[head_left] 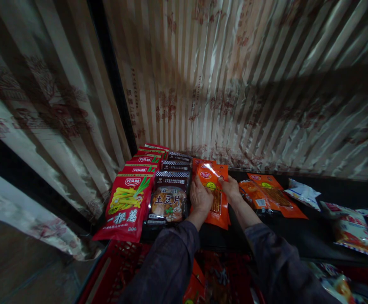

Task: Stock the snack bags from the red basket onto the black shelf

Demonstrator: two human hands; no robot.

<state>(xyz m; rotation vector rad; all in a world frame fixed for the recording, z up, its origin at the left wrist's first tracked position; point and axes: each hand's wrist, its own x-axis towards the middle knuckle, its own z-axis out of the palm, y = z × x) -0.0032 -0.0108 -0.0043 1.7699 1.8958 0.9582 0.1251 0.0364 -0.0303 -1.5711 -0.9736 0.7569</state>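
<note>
Both of my hands are on an orange snack bag [215,198] with a clear window, on the dark shelf. My left hand [201,196] grips its left edge, and my right hand [231,188] pinches its upper right edge. More orange bags [203,161] stand behind it. Just left of my left hand is a row of black potato-slice bags [168,198], overlapping front to back. Farther left, red snack bags [128,202] with a yellow and green print form another overlapping row. Right of my right hand lie other orange bags [272,194], in a loose pile.
A red basket [120,257] with packets in it sits below the shelf's front edge. White and blue packets [302,193] and a larger snack bag [355,230] lie on the shelf at right. A patterned curtain [184,84] hangs behind; a dark post [111,67] stands at left.
</note>
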